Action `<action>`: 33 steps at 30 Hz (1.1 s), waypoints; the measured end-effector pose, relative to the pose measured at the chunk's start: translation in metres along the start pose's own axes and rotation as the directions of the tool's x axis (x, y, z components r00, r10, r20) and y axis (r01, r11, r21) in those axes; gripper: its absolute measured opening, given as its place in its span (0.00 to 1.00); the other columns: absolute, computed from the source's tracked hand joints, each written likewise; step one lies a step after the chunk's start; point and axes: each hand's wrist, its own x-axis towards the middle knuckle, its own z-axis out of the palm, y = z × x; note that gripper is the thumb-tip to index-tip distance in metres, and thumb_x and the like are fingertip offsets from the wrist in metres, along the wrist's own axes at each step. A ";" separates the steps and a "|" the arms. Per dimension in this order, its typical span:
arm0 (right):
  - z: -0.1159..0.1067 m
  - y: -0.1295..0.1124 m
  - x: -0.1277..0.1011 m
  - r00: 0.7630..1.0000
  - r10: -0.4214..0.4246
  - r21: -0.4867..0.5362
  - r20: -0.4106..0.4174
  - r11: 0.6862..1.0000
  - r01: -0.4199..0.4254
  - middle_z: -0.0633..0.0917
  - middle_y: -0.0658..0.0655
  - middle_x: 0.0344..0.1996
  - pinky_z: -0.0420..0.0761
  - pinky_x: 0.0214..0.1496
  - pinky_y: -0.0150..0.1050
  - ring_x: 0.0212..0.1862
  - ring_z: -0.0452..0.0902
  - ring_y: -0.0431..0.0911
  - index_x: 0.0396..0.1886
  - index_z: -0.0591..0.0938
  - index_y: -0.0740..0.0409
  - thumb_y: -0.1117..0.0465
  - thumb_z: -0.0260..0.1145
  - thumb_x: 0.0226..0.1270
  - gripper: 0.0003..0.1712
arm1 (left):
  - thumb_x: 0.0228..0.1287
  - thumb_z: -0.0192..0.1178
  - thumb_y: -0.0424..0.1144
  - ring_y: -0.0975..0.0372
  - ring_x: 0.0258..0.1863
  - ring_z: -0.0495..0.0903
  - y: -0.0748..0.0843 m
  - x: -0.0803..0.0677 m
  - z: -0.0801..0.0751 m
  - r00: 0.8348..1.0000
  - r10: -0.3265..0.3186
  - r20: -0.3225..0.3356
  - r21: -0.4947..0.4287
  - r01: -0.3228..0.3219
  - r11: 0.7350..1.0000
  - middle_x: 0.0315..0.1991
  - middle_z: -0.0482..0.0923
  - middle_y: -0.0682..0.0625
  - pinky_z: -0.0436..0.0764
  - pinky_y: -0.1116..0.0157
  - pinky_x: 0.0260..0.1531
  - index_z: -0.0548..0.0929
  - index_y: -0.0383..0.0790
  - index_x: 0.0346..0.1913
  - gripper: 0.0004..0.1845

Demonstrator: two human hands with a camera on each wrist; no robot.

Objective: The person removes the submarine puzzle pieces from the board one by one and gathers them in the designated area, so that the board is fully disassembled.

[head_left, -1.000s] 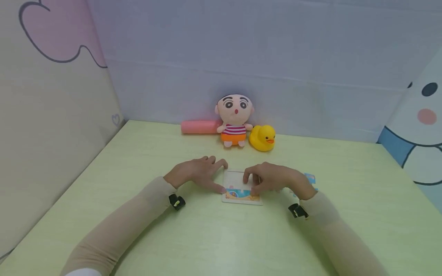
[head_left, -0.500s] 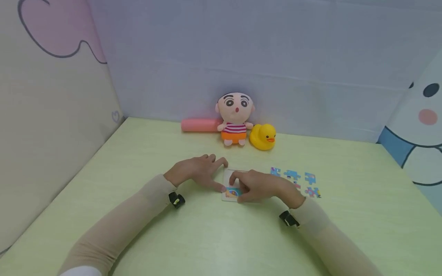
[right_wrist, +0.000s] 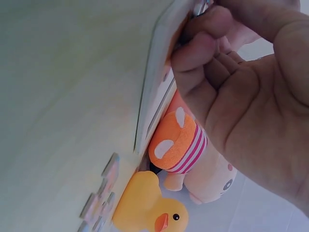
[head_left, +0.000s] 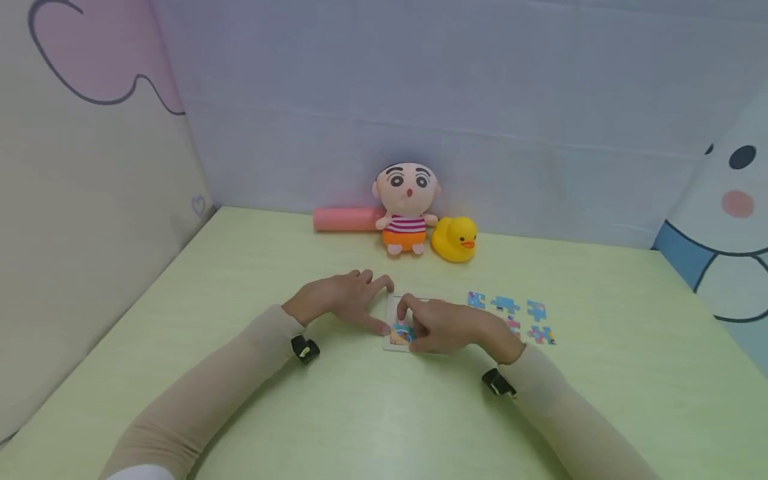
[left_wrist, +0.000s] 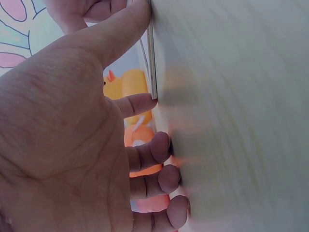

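Observation:
A white puzzle tray (head_left: 393, 307) lies on the table, with printed jigsaw pieces along its near side. My left hand (head_left: 351, 300) rests at the tray's left edge, thumb at the near part and index finger at the far corner. In the left wrist view, the other fingertips (left_wrist: 169, 179) touch the tabletop. Over the tray, my right hand (head_left: 447, 325) has its index finger bent down and its thumb low, at a puzzle piece (head_left: 401, 335) in the near left corner. The right wrist view shows its other fingers curled close to the tray. This hand hides the tray's right part.
Several loose jigsaw pieces (head_left: 506, 305) lie right of the tray. Behind stand a plush doll (head_left: 406, 207) in a striped shirt and a yellow rubber duck (head_left: 455, 240). A pink cylinder (head_left: 345, 219) lies beside the doll, near the back wall.
My right hand has moved left across the tray to its near left corner, uncovering the loose pieces on the right. Since half a second ago it has barely moved. The left hand stays put.

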 end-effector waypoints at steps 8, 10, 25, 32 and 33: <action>-0.005 0.003 0.000 0.994 -0.097 0.045 -0.052 0.994 0.100 0.70 0.47 0.20 0.67 0.30 0.32 0.21 0.64 0.38 0.45 0.69 0.58 0.64 0.52 0.80 0.02 | 0.59 0.60 0.71 0.52 0.50 0.72 0.000 0.000 0.001 1.000 0.014 -0.012 0.000 -0.014 1.000 0.51 0.70 0.44 0.75 0.53 0.51 0.62 0.56 0.67 0.40; -0.009 0.004 -0.002 0.992 -0.116 0.042 -0.055 0.992 0.118 0.69 0.47 0.22 0.66 0.30 0.32 0.22 0.64 0.38 0.42 0.70 0.58 0.63 0.53 0.80 0.03 | 0.59 0.60 0.71 0.52 0.50 0.72 0.000 0.000 0.002 1.000 0.012 -0.011 0.002 -0.012 1.000 0.52 0.70 0.44 0.75 0.52 0.51 0.62 0.56 0.67 0.40; -0.049 0.027 -0.039 0.996 0.068 0.048 0.062 0.996 -0.071 0.74 0.49 0.24 0.74 0.35 0.37 0.26 0.71 0.43 0.35 0.76 0.54 0.61 0.60 0.75 0.06 | 0.58 0.61 0.71 0.51 0.52 0.71 -0.001 0.003 0.002 1.000 -0.008 0.012 -0.013 0.009 1.000 0.55 0.69 0.44 0.75 0.51 0.53 0.62 0.57 0.69 0.41; -0.054 0.056 -0.048 0.989 0.084 0.071 0.118 0.993 -0.093 0.76 0.48 0.23 0.71 0.35 0.35 0.27 0.69 0.40 0.30 0.79 0.55 0.64 0.61 0.70 0.06 | 0.58 0.62 0.70 0.51 0.53 0.71 -0.001 0.003 0.001 1.000 -0.011 0.010 -0.010 0.011 1.000 0.56 0.70 0.43 0.75 0.51 0.53 0.62 0.57 0.69 0.41; -0.055 0.059 -0.049 0.988 0.089 0.079 0.128 0.992 -0.099 0.75 0.47 0.23 0.70 0.34 0.34 0.26 0.68 0.40 0.30 0.80 0.56 0.64 0.62 0.69 0.06 | 0.58 0.62 0.70 0.51 0.53 0.71 -0.001 0.003 0.001 1.000 -0.009 0.010 -0.013 0.010 1.000 0.55 0.70 0.43 0.75 0.51 0.53 0.62 0.56 0.69 0.41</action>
